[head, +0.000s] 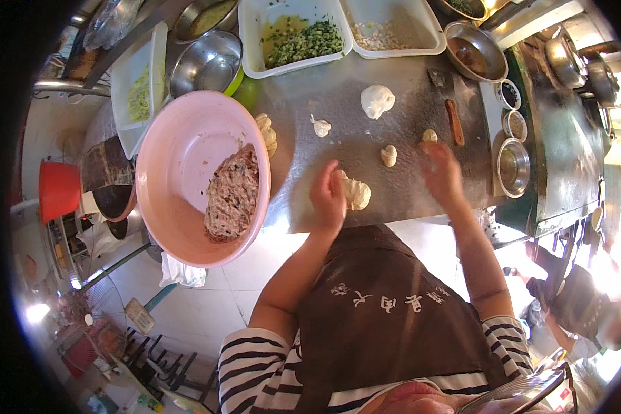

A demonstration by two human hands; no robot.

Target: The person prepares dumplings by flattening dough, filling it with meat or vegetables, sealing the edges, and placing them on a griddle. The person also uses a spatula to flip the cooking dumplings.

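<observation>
On the metal worktop, my left hand rests against the left side of a lump of dough; whether it grips it is unclear. Farther right, my right hand, blurred, has its fingertips at a small dough piece; its hold cannot be told. Between the hands lies another small dough piece. Beyond them sit a larger white dough ball and a small dough scrap. A scraper with a wooden handle lies beyond my right hand.
A pink basin holding minced filling stands at left, with more dough beside it. White tubs of chopped ingredients and metal bowls line the far edge. Small bowls stand right. Another person is at lower right.
</observation>
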